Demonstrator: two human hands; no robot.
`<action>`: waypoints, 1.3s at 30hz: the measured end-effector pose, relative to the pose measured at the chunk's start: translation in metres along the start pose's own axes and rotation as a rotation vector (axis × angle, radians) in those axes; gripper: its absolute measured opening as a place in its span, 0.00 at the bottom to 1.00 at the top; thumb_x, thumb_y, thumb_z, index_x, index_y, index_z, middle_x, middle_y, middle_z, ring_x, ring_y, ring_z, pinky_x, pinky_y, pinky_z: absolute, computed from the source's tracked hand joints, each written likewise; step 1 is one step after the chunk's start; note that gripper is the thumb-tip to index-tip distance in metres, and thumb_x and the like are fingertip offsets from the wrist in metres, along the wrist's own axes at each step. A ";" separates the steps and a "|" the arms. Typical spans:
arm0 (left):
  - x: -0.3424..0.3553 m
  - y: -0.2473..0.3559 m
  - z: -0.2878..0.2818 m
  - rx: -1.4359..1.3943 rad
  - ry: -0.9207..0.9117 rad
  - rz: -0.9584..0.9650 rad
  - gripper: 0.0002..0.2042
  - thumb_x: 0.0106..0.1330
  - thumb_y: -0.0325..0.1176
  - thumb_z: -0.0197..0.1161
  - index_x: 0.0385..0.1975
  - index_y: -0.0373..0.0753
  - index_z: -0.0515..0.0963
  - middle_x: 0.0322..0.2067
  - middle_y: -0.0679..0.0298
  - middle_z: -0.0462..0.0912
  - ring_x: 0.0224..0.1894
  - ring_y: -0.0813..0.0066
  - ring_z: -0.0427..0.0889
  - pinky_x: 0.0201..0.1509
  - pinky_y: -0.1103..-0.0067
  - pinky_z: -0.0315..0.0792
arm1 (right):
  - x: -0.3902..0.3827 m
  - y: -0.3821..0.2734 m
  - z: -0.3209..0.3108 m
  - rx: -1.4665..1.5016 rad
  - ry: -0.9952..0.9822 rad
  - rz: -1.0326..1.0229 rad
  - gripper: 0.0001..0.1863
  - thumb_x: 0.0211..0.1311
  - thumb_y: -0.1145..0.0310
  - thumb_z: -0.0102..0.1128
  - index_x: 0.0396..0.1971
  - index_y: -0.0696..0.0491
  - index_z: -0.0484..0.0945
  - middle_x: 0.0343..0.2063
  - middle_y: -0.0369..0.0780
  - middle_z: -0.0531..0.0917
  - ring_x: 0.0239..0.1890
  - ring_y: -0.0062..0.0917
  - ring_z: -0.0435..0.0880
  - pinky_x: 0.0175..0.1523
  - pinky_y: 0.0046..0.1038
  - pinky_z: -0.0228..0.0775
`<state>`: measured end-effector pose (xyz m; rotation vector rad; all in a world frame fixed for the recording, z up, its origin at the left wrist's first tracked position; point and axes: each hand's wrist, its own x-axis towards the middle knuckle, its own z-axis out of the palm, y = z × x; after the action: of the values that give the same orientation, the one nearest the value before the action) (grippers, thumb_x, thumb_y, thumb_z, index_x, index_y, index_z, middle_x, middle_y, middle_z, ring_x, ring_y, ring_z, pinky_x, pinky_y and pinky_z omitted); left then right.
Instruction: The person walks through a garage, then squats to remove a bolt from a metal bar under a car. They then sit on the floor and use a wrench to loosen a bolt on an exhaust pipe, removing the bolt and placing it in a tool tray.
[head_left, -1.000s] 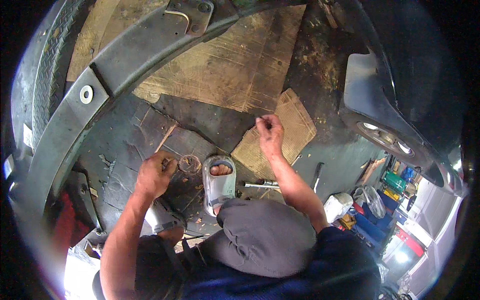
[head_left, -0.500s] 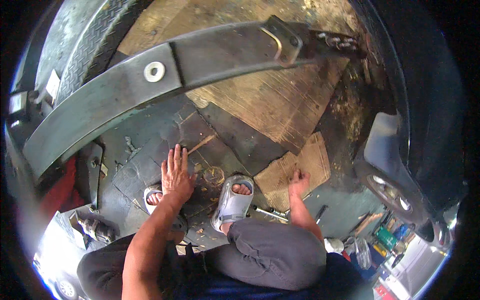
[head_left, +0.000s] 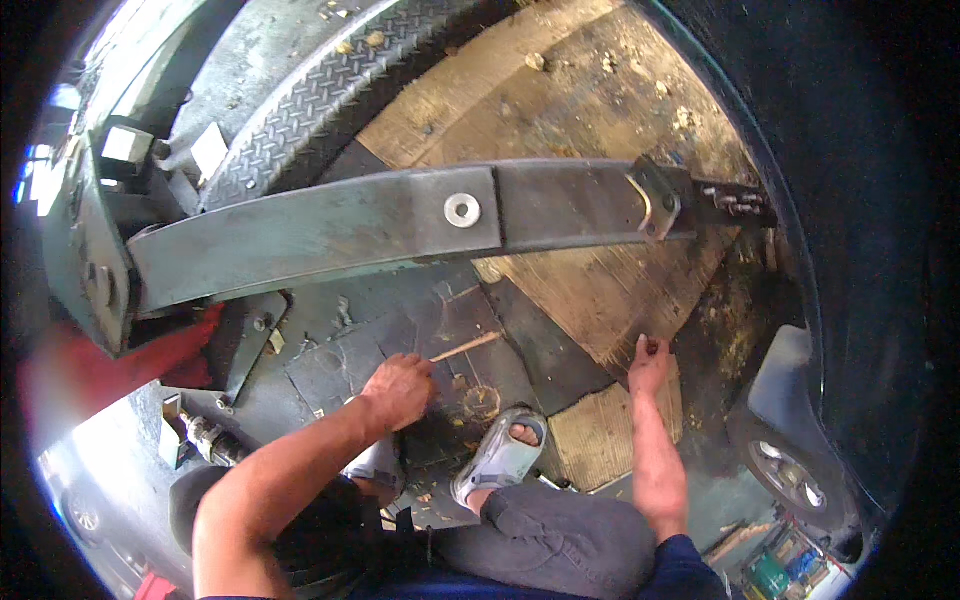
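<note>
My left hand (head_left: 400, 391) hovers with curled fingers over the dark floor covering, just left of a pale thin strip (head_left: 467, 347) lying there. Its palm side is hidden, so I cannot see what it holds, if anything. Farther right, my right hand (head_left: 650, 367) is closed in a pinch, with something small and dark at the fingertips that I cannot make out. Cardboard (head_left: 610, 290) lies beneath that hand. Beyond both hands a long grey steel beam (head_left: 320, 235) runs across, bearing a round metal washer (head_left: 449, 211) and a bolted bracket (head_left: 660, 205) toward its right end.
A chain (head_left: 735, 200) sits at the beam's right end. Behind the beam lies a diamond-tread step (head_left: 300, 115). A metal arm (head_left: 255, 345) and a cylindrical metal part (head_left: 213, 440) are on the left. At the right stand a wheel (head_left: 790, 470) and a green container (head_left: 768, 573).
My left hand has gone from spread fingers to curled ones. My right hand has lifted away from the smaller cardboard piece and moved forward. The head view has turned and shifted.
</note>
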<state>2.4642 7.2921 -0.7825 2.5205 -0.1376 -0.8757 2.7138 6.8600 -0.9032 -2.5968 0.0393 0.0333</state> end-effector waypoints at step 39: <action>-0.534 0.376 -0.233 -0.949 0.647 -0.543 0.14 0.64 0.40 0.65 0.46 0.40 0.81 0.44 0.51 0.83 0.49 0.48 0.83 0.55 0.59 0.76 | -0.228 -0.533 -0.556 0.056 -0.917 -0.403 0.12 0.63 0.66 0.70 0.35 0.60 0.82 0.27 0.34 0.82 0.31 0.20 0.76 0.39 0.26 0.71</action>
<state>2.2046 7.1793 -0.1500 1.7788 0.9647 -0.1444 2.5134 7.0326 -0.1452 -2.2490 -0.7835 1.0284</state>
